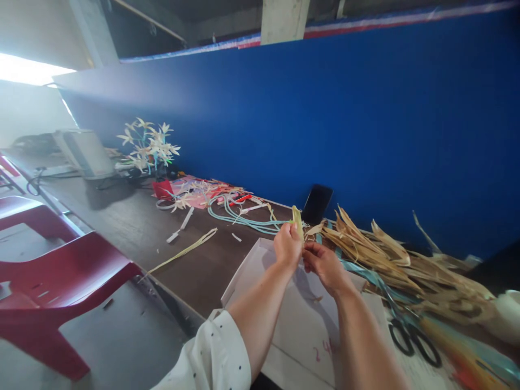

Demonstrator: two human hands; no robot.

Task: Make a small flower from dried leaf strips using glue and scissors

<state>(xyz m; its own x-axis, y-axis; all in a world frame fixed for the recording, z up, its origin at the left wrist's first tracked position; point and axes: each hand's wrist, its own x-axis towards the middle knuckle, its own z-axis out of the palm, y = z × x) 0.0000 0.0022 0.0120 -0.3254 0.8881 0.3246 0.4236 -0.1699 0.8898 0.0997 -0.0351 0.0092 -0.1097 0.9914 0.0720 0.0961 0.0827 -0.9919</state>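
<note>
- Strip (297, 219) of yellow-green leaf stands nearly upright above the tray (241, 271), its top poking out of the left hand.
- Left hand (289, 244) holds the strip, fingers folded round it and thumb towards its upper part.
- Right hand (325, 265) sits just beside the left, below the strip's top, its fingers bent and drawn narrow; whether they pinch the strip's lower end, I cannot tell.
- White sleeve (215, 352) with dark dots is rolled up on the left arm.
- Tray is white and shallow, under both hands, with red marks (323, 351) written on it.
- Husks (377, 254), dry and tan, lie in a long heap to the right of the hands.
- Phone (317, 203), dark, leans against the blue partition (385, 135) behind the hands.
- Scissors (414, 338) with black handles lie to the right of the right forearm.
- Cords (244, 216), pale blue, curve over the table (219, 265) left of the hands.
- Thin strand (182, 253), pale and folded into a loop, lies nearer the table's front edge.
- Flowers (150, 146), white, stand farther left, near a red piece (162, 190).
- Chair (81, 276), dark red, stands by the table at left.
</note>
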